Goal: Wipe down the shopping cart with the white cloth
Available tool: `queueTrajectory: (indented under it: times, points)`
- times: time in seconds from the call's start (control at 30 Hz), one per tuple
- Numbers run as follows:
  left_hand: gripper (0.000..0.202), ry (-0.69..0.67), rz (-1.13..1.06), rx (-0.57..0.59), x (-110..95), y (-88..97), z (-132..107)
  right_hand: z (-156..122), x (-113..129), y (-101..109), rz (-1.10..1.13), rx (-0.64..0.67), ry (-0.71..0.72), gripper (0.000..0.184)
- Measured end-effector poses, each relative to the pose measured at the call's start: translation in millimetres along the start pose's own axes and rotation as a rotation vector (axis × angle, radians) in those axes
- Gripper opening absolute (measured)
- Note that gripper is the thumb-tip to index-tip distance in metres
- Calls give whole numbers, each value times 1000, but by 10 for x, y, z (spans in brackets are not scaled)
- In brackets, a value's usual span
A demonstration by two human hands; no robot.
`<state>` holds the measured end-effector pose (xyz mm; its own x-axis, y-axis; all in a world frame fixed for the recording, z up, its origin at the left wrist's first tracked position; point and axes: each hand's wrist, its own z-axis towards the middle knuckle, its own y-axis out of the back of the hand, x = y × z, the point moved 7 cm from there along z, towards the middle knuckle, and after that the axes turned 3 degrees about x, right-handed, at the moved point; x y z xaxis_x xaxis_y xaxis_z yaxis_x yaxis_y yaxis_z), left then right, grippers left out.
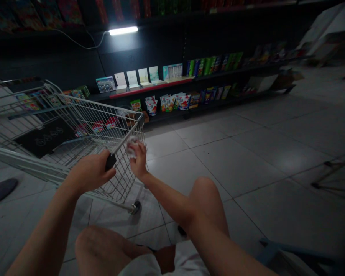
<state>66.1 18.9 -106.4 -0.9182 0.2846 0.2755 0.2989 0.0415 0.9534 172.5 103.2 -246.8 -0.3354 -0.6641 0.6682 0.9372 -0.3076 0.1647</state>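
Note:
A wire shopping cart (83, 115) stands on the tiled floor just left of centre, tilted toward me. My left hand (90, 170) is closed round the black grip at the near end of the cart's handle bar (126, 140). My right hand (138, 157) is closed on a crumpled white cloth or wipe (131, 147) and presses it against the handle bar. My bare knees (204, 199) show at the bottom; I am seated low.
Dark shelves (172, 82) along the back wall carry packets, cards and boxes under a lit tube lamp (123, 30). A dark flat board (43, 140) lies in the cart. A metal stand's legs (333, 172) are at the right, a blue chair edge (276, 249) at lower right.

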Motion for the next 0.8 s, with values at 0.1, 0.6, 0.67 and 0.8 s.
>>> queueTrajectory:
  times: [0.1,0.6,0.67,0.8]
  points:
    - [28,23,-4,13,29,-29,-23,-751,148,-191,-61,268,299,32]
    - [30,3,-6,21,-42,-73,-153,893,-1384,359,140,-4,-385,39]
    - [30,3,-14,28,-41,-67,-145,918,-1328,206,162,-2,-418,41]
    - [30,10,-30,19,-36,-26,-109,317,-930,65,151,-135,-436,47]
